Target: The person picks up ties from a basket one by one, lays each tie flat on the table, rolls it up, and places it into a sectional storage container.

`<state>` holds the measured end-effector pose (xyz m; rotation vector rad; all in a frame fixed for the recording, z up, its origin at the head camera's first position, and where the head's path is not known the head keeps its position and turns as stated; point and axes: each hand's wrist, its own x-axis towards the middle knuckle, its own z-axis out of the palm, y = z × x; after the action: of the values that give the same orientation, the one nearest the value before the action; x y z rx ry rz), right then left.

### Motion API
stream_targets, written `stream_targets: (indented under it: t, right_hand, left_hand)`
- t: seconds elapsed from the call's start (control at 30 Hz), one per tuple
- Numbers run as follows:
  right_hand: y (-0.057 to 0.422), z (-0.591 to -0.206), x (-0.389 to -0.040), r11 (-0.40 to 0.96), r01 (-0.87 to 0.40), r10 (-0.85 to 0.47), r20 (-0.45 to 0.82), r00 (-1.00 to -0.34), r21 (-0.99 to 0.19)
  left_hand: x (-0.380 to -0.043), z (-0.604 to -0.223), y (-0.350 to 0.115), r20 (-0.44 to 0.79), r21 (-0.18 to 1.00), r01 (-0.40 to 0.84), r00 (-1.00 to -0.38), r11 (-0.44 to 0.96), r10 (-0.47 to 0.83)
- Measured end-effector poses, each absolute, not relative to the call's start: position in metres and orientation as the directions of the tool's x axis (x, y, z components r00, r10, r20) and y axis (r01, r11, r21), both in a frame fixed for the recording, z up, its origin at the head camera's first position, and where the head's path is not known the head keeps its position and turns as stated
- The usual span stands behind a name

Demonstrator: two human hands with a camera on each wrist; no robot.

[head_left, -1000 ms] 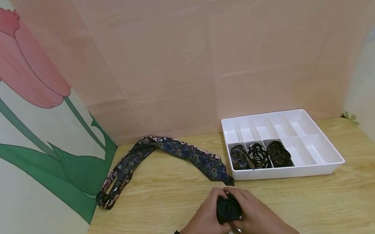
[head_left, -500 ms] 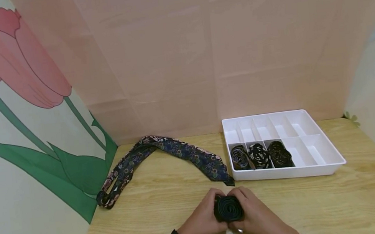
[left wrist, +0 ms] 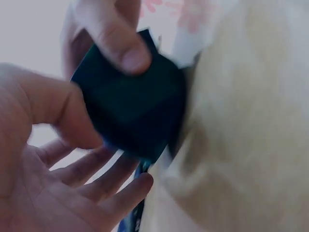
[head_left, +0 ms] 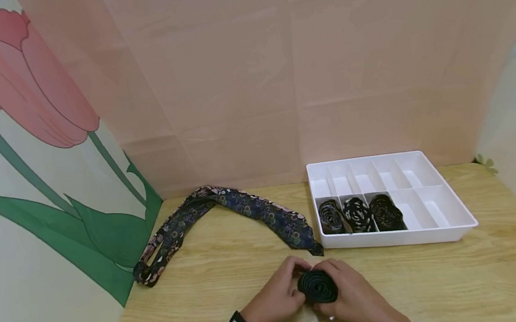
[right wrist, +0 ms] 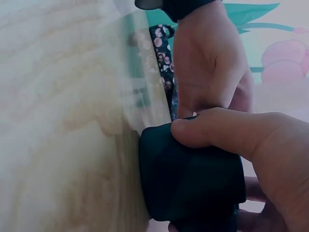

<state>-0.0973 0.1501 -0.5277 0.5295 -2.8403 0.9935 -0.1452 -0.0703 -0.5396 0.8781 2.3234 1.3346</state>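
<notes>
A dark green necktie wound into a tight roll (head_left: 317, 286) is above the near part of the table, its spiral end facing up in the head view. My right hand (head_left: 357, 296) grips it from the right, the thumb (right wrist: 193, 133) across its outer side in the right wrist view. At the roll's left side is my left hand (head_left: 278, 294), thumb and fingertips right at its edge. In the left wrist view that hand's fingers (left wrist: 111, 183) spread loosely under the roll. A floral navy necktie (head_left: 258, 208) lies unrolled and bent behind the hands.
A white divided tray (head_left: 396, 238) stands at the back right on the wooden table (head_left: 185, 318). Three dark rolled neckties (head_left: 358, 214) fill its front left compartments. A pinkish cloth backdrop (head_left: 232, 105) rises behind, with flowered panels at both sides.
My left hand has loosened from around the roll and shifted slightly left. The roll has turned and moved a little right, staying in my right hand. The tray and floral necktie stay put.
</notes>
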Motion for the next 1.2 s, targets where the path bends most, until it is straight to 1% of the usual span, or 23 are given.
stream_targets:
  t: [0.2, 0.27, 0.37, 0.47, 0.7, 0.9, 1.03, 1.2]
  right_hand:
    - [0.154, -0.519, -0.104, 0.743, -0.270, -0.232, 0.143, -0.962, -0.612]
    - [0.155, -0.514, -0.108, 0.746, -0.279, -0.222, 0.169, -0.960, -0.605]
    - [0.158, -0.506, -0.116, 0.736, -0.325, -0.226, 0.237, -0.945, -0.593]
    - [0.162, -0.494, -0.124, 0.734, -0.342, -0.227, 0.263, -0.938, -0.587]
    - [0.177, -0.464, -0.144, 0.732, -0.289, -0.169, 0.247, -0.954, -0.616]
    - [0.194, -0.441, -0.173, 0.738, -0.182, -0.100, 0.161, -0.982, -0.650]
    - [0.204, -0.438, -0.193, 0.747, -0.146, -0.087, 0.123, -0.989, -0.649]
    - [0.209, -0.439, -0.215, 0.766, -0.135, -0.087, 0.107, -0.990, -0.628]
  left_hand:
    - [-0.169, -0.529, -0.076, 0.108, 0.846, 0.376, -0.814, 0.377, 0.570]
    - [-0.178, -0.528, -0.076, 0.129, 0.849, 0.376, -0.830, 0.372, 0.543]
    - [-0.189, -0.526, -0.073, 0.170, 0.854, 0.386, -0.841, 0.349, 0.514]
    - [-0.199, -0.528, -0.069, 0.192, 0.867, 0.381, -0.850, 0.320, 0.490]
    - [-0.216, -0.537, -0.056, 0.189, 0.895, 0.341, -0.875, 0.288, 0.447]
    - [-0.223, -0.536, -0.040, 0.170, 0.918, 0.303, -0.883, 0.256, 0.438]
    - [-0.223, -0.531, -0.028, 0.155, 0.917, 0.293, -0.886, 0.269, 0.437]
    - [-0.225, -0.529, -0.015, 0.142, 0.914, 0.294, -0.877, 0.279, 0.459]
